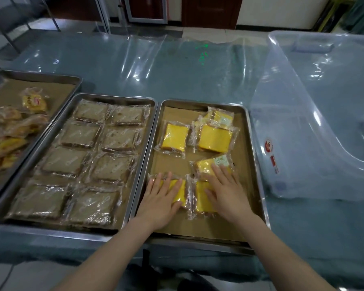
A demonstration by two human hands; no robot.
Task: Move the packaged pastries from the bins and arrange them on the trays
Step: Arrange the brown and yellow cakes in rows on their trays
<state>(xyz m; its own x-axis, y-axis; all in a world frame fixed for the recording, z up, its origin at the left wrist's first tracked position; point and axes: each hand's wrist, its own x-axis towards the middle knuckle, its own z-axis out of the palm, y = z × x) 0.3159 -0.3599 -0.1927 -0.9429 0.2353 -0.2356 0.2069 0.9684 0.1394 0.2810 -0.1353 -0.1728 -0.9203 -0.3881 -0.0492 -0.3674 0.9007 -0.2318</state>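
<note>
Packaged yellow pastries (173,136) lie on brown paper in the right-hand tray (172,164). The left grip (162,198) rests flat, fingers straight, on the near-left packet (180,191). The right grip (227,192), also flat with straight fingers, presses the near-right packet (204,203), its fingertips over the packet behind. Bare paper shows at the tray's middle-left and along its near edge. Its left rim sits close against a second tray (51,228) full of brown packets (80,135). A clear bin (303,122) stands just beside its right rim on the film-covered surface (177,76).
</note>
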